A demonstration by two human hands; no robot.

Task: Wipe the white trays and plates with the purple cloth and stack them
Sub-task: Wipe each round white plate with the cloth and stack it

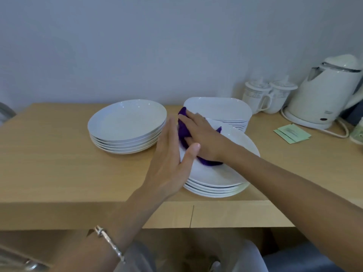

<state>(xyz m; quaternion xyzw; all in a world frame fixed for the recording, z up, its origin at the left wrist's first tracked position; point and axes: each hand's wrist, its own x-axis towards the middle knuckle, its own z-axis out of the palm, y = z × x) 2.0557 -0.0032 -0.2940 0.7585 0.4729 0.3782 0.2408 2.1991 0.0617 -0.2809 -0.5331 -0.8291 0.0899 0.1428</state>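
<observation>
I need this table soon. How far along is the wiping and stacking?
All pieces in view sit in three stacks: the left stack, the trays at the back, the near stack. In hand: the right hand presses the cloth on the near stack's top plate while the left hand steadies its rim. Which pieces remain unwiped cannot be told.

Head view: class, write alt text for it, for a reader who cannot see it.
A person's right hand presses a purple cloth onto the top plate of a near stack while the left hand steadies its rim. On the wooden table behind stand another stack of round plates, a stack of trays, two lidded cups and a white kettle.
</observation>
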